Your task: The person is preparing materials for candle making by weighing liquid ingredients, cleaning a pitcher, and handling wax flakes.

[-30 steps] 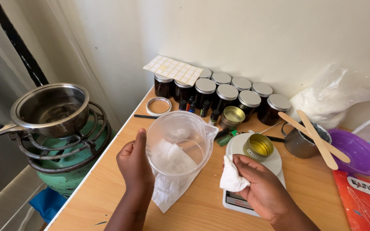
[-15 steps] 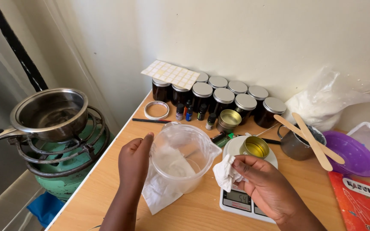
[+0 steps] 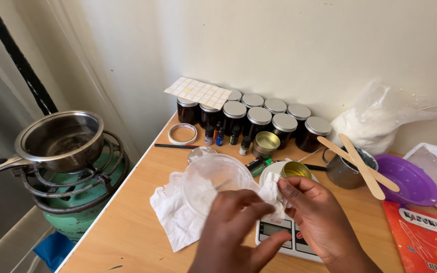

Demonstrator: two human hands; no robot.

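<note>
**Two hands at a clear plastic jug over a candle-making bench**

The landmark is the digital kitchen scale (image 3: 285,233), white, lying near the front of the wooden bench (image 3: 127,222).

Just left of the scale, a clear plastic measuring jug (image 3: 213,179) is tipped on its side, its mouth turned toward the viewer. Under it and further left lies a spread white tissue (image 3: 170,212). The left hand (image 3: 236,227) reaches across in front of the scale, fingers curled toward the jug's rim; whether it truly grips the jug or only steadies it cannot be told. The right hand (image 3: 319,212), above the scale, is closed in a pinch on a crumpled white tissue wad (image 3: 271,192) that touches the jug's edge.

On the scale's platform sits an open gold tin (image 3: 296,170). Behind the scale stand a second gold tin (image 3: 265,144), small dropper bottles (image 3: 221,135) and a row of dark jars with silver lids (image 3: 259,119). Right of the scale are a metal cup with two wooden stir sticks (image 3: 352,167) and a purple plate (image 3: 410,179). Far left of the scale, off the bench, a steel saucepan (image 3: 59,139) rests on a green gas burner (image 3: 77,199).

The step in hand looks like wiping the jug with tissue. It probably calls for a firm hold on the jug while the wad goes inside.
</note>
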